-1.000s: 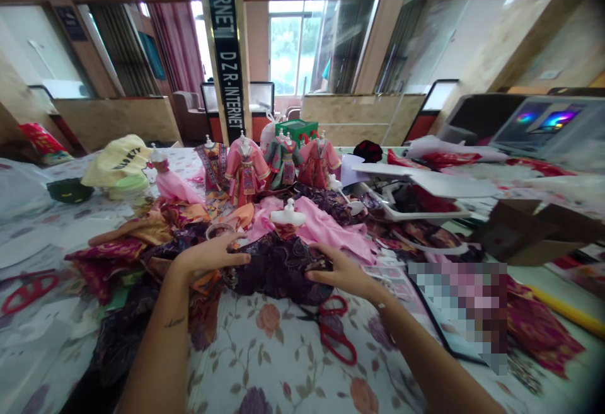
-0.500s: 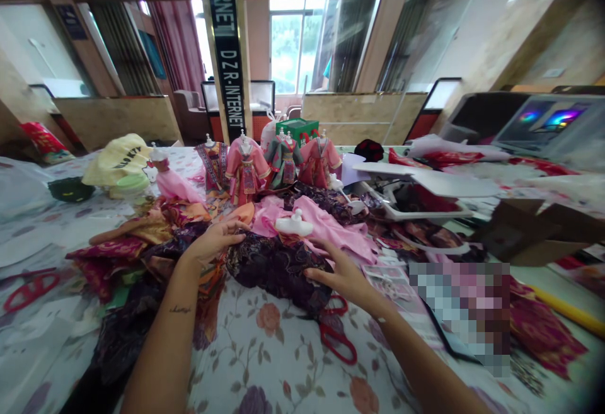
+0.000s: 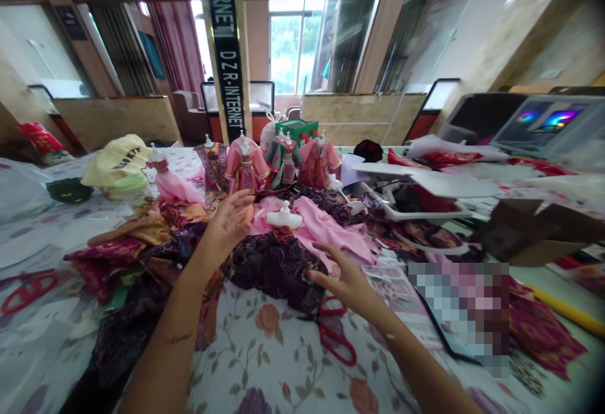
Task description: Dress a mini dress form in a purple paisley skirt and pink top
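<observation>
A small white doll-sized mannequin wears a dark patterned skirt that spreads over the tablecloth in front of me. My left hand is lifted just left of the mannequin, its fingers loosely apart and nothing visible in them. At the skirt's right side, my right hand has its fingers spread; the thumb tip is close to the cloth, and I cannot tell whether it touches. Pink satin cloth lies behind the skirt. Red-handled scissors rest beside its right front edge, their blades partly hidden.
Several small dressed mannequins, one in a pink robe, stand at the back. Scraps of patterned fabric lie heaped on the left, near more red scissors. To the right are a cardboard box and a white tray.
My left hand has come off the skirt, moving up and slightly right. The mannequin has shifted a little left and back. My right hand's fingers have opened away from the cloth.
</observation>
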Tool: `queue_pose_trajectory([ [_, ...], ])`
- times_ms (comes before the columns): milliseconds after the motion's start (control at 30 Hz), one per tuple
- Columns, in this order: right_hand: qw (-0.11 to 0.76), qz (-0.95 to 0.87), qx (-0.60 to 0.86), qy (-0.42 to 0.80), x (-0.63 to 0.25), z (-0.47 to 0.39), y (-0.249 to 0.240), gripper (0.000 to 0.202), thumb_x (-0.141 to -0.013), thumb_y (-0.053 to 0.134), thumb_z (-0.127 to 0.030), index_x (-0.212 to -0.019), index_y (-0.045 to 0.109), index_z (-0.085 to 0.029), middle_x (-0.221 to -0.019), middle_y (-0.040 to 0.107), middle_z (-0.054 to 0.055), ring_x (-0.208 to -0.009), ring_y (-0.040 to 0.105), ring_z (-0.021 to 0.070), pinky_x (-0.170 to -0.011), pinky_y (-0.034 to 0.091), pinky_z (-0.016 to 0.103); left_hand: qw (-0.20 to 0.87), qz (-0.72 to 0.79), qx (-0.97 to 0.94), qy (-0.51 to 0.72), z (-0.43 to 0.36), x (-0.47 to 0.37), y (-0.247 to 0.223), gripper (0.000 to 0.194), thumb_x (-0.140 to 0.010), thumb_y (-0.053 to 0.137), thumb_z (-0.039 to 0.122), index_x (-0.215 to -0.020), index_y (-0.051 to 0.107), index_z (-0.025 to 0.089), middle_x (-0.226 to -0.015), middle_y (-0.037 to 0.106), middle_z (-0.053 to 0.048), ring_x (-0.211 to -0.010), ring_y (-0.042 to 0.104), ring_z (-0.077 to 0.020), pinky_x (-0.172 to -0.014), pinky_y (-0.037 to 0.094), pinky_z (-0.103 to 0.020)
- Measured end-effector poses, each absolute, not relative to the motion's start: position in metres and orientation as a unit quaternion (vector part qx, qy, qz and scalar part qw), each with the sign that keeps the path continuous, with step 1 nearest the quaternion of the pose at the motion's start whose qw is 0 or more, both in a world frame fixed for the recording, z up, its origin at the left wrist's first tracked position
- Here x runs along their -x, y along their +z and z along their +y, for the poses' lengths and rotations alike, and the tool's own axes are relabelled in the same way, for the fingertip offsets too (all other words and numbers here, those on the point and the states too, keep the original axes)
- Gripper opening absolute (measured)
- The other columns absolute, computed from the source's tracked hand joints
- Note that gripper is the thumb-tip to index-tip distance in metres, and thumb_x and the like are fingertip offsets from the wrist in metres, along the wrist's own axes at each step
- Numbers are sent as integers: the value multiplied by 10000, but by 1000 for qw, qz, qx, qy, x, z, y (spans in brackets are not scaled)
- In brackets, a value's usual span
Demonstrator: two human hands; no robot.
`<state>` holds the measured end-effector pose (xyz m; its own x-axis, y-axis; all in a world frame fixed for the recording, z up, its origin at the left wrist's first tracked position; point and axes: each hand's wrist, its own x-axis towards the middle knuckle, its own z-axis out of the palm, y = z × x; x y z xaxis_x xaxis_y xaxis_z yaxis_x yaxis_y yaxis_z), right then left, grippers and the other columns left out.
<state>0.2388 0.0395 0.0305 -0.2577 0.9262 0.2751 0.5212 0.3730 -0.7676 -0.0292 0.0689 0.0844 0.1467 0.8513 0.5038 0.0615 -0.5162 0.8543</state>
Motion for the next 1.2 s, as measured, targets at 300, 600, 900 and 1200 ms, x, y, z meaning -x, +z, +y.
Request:
queue_pose_trajectory([
  [300,469,-811,310,161,-196,47,111,448,-823,614,-287,-1253,493,-251,-1216,596,71,-1117,549,222,-961,416,367,129,339,-737,570,38,-13,94,290,-839,585,237,-1125,630,242,-1158,645,-48,-1125,554,-191,-998,409,-344],
  [600,481,-793,325,185,-174,91,116,240,-841,552,-233,-1037,676,-172,-885,714,30,-753,637,169,-707,476,267,163,391,-675,603,85,-13,102,180,-824,589,247,-952,707,200,-974,718,-33,-932,651,-178,-866,501,-315],
  [900,484,-781,356,171,-173,87,112,240,-837,548,-261,-1003,692,-164,-793,708,12,-657,614,151,-629,454,248,187,416,-670,585,86,-15,102,201,-813,595,267,-945,713,174,-948,722,-63,-899,658,-203,-857,502,-351],
  [1200,506,-776,328,184,-173,84,111,273,-826,589,-301,-1081,653,-227,-1039,689,32,-927,629,209,-846,473,334,157,389,-677,605,81,-12,99,195,-820,598,286,-964,707,211,-994,707,-40,-974,626,-193,-935,450,-358],
])
